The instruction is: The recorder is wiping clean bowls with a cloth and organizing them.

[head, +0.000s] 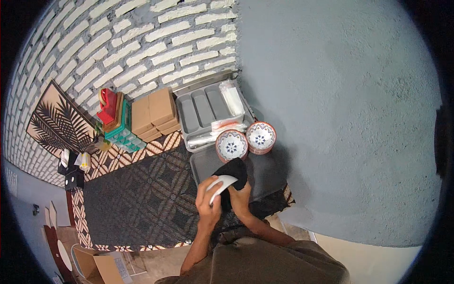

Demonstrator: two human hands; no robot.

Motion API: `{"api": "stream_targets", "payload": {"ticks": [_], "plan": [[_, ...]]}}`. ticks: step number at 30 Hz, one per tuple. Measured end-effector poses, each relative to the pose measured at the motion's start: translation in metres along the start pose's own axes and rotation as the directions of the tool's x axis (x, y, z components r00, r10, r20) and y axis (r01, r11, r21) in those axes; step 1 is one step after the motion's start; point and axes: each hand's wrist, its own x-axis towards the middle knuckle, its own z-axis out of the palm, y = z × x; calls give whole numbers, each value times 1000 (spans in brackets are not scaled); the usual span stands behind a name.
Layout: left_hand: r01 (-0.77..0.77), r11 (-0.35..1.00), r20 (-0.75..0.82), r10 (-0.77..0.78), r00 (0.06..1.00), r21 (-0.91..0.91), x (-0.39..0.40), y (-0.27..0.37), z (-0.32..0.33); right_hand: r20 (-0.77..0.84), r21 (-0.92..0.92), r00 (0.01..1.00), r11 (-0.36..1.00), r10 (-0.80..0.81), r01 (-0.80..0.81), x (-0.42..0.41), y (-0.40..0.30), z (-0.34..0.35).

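My left hand [208, 198] is closed around a white bowl or dish [223, 183], tilted on its side in front of me. My right hand [241, 198] holds a black cloth [236, 172] against or just behind the white piece. Just beyond the cloth stands a patterned bowl [231, 145] with a red-brown rim and blue motifs, on a dark grey tray [200, 164]. Beside it, to the right, is a stack of matching bowls [261, 138]. The cloth hides part of the near bowl and of the tray.
A grey compartment tray [188, 117] with plastic-wrapped items [232, 97] stands against the wall. Left of it are cardboard boxes [156, 112], a teal drawer unit [124, 131] and a red tape dispenser [108, 106]. A dark mesh mat [138, 198] covers the patterned tabletop. A grey wall rises at right.
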Motion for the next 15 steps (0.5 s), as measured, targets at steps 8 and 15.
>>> {"api": "stream_targets", "payload": {"ticks": [8, 15], "plan": [[312, 804, -416, -544, 728, -506, 25, -59, 29, 675, -383, 509, 844, 534, -376, 39, -23, -53], [377, 438, -124, -770, 626, -816, 45, -57, 53, 430, -360, 885, 866, -177, 348, 52, -47, -74]]}}
